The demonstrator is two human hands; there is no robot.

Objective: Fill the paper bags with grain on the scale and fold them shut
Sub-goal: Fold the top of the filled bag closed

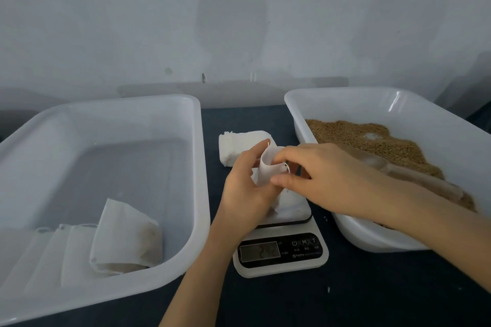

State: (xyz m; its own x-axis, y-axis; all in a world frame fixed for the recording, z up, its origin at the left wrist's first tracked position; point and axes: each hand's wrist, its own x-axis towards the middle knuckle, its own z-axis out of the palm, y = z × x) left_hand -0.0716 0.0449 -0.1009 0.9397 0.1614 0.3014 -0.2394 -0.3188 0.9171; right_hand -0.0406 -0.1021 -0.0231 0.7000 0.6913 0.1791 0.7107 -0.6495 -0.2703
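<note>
The scale (pixel 281 260) sits nearest, at 6 o'clock of the work, and its display digits are too blurred to read. On its platform stands the paper bag (pixel 267 170), base down, long axis upright and leaning slightly toward 11 o'clock. The left hand (pixel 245 194) wraps the bag's side from 9 o'clock, fingers curled round it. The right hand (pixel 326 170) comes in from 3 o'clock and pinches the top rim between thumb and fingertips. Whether the mouth is being spread or folded cannot be told. The scoop (pixel 414 178) lies unheld in the grain (pixel 372 138) at 3 o'clock of the bag, so the right hand is nearer to it. Filled bags (pixel 125 233) lie in the left tub (pixel 106 103) at 8 o'clock. Farther back, at 11 o'clock, a stack of empty bags (pixel 236 146) rests on the table.
</note>
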